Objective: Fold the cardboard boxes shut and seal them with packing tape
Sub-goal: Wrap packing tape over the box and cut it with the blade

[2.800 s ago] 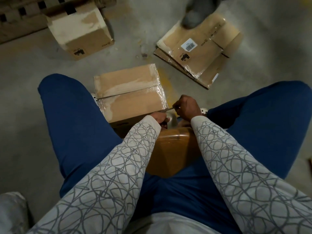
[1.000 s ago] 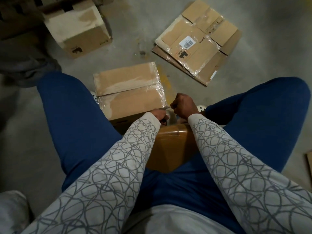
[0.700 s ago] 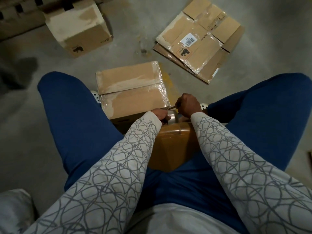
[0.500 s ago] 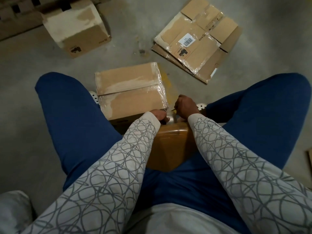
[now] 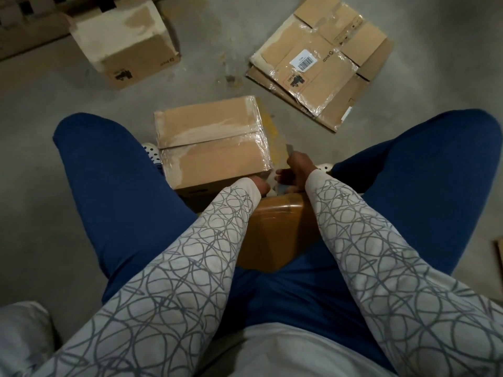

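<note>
We see a dim, evenly lit scene with soft shadows; the floor darkens toward the left edge. Clear tape on the near box and the flattened cardboard throws pale glare. The right hand is smeared by motion blur. Edges bow from the wide lens.

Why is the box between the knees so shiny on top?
Head view: clear packing tape on the middle box reflects the dim light as pale streaks; the flattened boxes gleam likewise; the right hand looks slightly blurred.
</note>
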The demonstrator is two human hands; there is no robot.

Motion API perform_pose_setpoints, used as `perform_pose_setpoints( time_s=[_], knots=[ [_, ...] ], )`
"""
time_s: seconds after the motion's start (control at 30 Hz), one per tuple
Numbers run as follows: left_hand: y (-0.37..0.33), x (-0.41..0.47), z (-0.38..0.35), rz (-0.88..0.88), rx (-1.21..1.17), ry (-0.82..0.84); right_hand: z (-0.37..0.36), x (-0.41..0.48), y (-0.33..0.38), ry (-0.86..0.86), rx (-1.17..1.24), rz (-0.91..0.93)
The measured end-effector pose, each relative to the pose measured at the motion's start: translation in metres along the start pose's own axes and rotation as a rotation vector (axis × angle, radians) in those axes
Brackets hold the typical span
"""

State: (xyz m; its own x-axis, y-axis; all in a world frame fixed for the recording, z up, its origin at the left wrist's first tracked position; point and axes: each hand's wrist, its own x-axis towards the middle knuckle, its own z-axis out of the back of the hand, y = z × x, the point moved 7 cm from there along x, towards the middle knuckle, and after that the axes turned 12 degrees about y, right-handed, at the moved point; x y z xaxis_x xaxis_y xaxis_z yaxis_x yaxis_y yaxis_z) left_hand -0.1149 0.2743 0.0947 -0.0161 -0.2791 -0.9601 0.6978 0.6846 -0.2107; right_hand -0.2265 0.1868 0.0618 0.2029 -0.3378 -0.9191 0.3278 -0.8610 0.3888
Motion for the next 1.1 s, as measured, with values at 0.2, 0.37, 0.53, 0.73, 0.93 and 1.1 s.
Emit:
perform_pose_setpoints(
  time_s=[0.2, 0.37, 0.53, 0.73, 0.93, 1.1],
  knots=[
    [-0.004, -0.005, 0.001, -0.07, 0.086, -0.025, -0.02, 0.012, 0.0, 0.091, 0.22, 0.043],
    [0.011, 0.005, 0.0, -0.031, 0.028, -0.041, -0.039, 0.019, 0.025, 0.09, -0.122, 0.191],
    [0.012, 0.013, 0.001, -0.05, 0.055, -0.037, -0.031, 0.026, 0.044, -0.031, -0.147, 0.372],
    [0.013, 0.007, 0.008, -0.087, -0.108, -0.139, -0.049, 0.016, 0.04, -0.083, -0.513, 0.433],
    [0.03, -0.004, 0.018, -0.1, -0.135, -0.169, -0.047, 0.011, 0.047, -0.181, -0.433, 0.377],
    [0.049, -0.032, 0.034, -0.139, -0.267, -0.391, -0.039, -0.02, 0.061, -0.349, -0.134, 0.403]
  ],
)
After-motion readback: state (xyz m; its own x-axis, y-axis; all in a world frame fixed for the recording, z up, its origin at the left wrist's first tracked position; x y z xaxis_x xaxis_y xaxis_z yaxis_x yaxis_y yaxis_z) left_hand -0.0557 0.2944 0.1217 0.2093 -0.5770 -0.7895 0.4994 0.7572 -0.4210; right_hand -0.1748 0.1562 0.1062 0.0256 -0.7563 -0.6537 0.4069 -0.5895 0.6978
